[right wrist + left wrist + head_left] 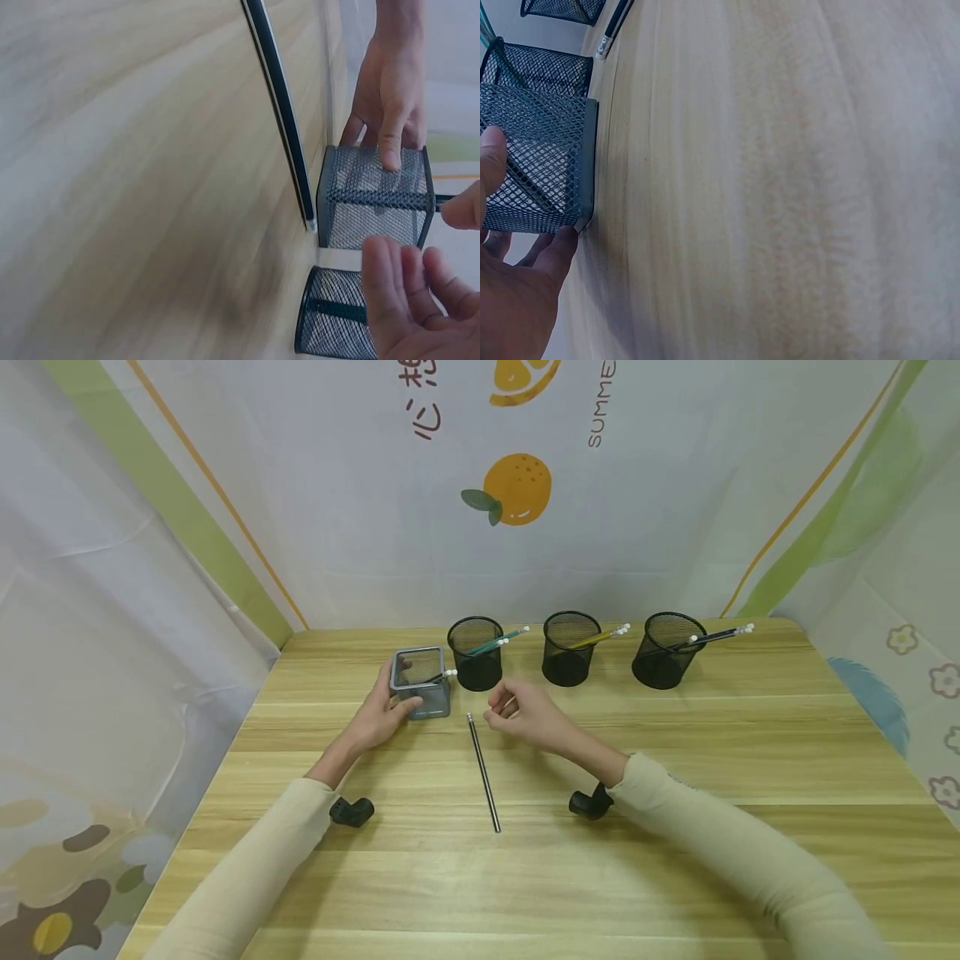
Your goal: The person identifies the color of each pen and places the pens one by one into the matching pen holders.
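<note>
My left hand (375,717) grips a square grey mesh pencil holder (431,702), thumb on its near side and fingers round its left and back. Dark pencils with white eraser ends (450,673) lean inside that holder. Just right of it, my right hand (531,717) hovers with nothing between its loosely bent fingers. In the right wrist view, a gap shows between that hand's thumb and its fingers (386,292). A black striped pencil (483,775) lies on the table between the two hands, its eraser end pointing away from me.
Behind my hands, three round black mesh holders stand in a row: one with teal pencils (477,672), one with yellow pencils (567,670), one with dark pencils (660,668). The wooden table (450,893) ends at a printed curtain (600,543). A black mount sits by each wrist.
</note>
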A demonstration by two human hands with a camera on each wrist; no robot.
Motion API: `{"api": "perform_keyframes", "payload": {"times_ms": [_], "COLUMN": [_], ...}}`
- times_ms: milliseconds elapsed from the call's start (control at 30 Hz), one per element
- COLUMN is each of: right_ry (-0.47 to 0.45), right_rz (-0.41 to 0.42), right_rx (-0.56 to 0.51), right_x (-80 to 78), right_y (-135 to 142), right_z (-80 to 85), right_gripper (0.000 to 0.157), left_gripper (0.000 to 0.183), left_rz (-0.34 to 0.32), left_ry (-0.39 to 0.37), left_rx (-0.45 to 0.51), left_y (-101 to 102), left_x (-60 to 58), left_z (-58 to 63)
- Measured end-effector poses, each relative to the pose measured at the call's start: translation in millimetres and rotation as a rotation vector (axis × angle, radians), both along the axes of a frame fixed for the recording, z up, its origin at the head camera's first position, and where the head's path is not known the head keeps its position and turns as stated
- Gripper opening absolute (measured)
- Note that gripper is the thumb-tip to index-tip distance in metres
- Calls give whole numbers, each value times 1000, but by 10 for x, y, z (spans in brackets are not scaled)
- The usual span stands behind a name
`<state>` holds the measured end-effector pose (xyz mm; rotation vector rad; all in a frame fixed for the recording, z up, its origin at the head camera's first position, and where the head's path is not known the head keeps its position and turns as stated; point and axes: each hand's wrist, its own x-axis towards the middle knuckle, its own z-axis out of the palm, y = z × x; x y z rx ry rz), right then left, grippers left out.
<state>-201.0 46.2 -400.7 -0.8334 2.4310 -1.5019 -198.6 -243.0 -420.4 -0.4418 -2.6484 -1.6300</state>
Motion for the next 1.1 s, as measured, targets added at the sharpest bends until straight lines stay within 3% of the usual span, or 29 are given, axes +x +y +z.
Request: {"api": "perform_keyframes", "payload": {"times_ms": [367, 833, 1100], "right_ry": [-42, -90, -65], "right_rz": [-11, -21, 44], "right_rx": [208, 332, 470], "right_x": [72, 97, 77], "right_y": [-161, -307, -385], "right_z": [-35, -159, -142], "right_gripper": [25, 21, 46], "left_gripper": [74, 76, 77], "left_rz": [-10, -6, -2], "left_ry": [28, 19, 21], "left_rx": [-9, 2, -1], "left_y": [-5, -1, -9], "left_x": [-29, -34, -31], "left_z": [-30, -42, -29]}}
